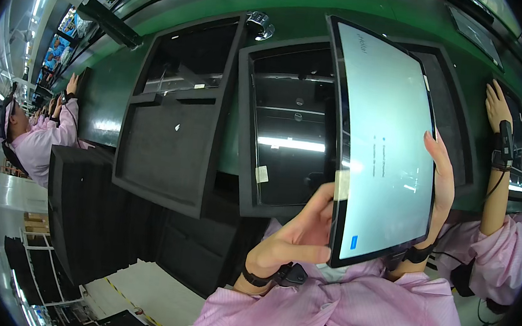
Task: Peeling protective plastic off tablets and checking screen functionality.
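- The left grip (pixel 295 232), a bare hand with a black wrist band (pixel 257 278), holds the lower left edge of a thin, flat tablet with a black rim and a bright, pale green screen (pixel 388 144).
- The right grip (pixel 441 174), also a bare hand, holds the tablet's right edge. Its thumb is in front; the other fingers are mostly hidden.
- The tablet is right of the middle of the frame, held up and tilted. A small cream tab (pixel 342 184) is on its left edge.
- Behind it, in the middle, is a black tray with a thick rim (pixel 241 108), with a dark, shiny glass panel (pixel 290 125) in it.
- Another black, two-part tray (pixel 165 147) is left of that one. A third dark tray (pixel 460 113) peeks out right of the tablet.
- A shiny, round metal thing (pixel 260 26) sits at the top middle on the green tabletop (pixel 107 101).
- A tall black stack (pixel 86 215) is at the lower left.
- A co-worker in pink (pixel 40 138) is at the far left; another co-worker's hand (pixel 499 107) is at the upper right.
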`<action>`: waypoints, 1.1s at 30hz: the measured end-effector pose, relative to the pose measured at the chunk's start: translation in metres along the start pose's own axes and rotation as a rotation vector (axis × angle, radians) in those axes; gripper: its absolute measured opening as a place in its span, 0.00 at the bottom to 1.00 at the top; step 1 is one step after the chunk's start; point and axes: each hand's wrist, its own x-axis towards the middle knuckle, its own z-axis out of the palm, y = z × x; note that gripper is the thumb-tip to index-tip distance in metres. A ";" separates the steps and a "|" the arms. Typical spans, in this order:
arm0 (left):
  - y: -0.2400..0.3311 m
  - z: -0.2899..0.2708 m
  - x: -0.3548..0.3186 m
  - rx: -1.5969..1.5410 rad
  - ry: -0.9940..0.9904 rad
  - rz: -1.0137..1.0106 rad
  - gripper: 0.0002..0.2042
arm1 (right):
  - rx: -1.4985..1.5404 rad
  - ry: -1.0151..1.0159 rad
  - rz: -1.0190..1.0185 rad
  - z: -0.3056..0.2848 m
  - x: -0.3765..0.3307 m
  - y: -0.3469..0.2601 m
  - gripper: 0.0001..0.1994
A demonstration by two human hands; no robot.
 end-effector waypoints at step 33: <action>-0.028 -0.028 -0.014 0.022 -0.122 0.350 0.36 | -0.036 -0.089 -0.034 -0.006 0.005 -0.001 0.24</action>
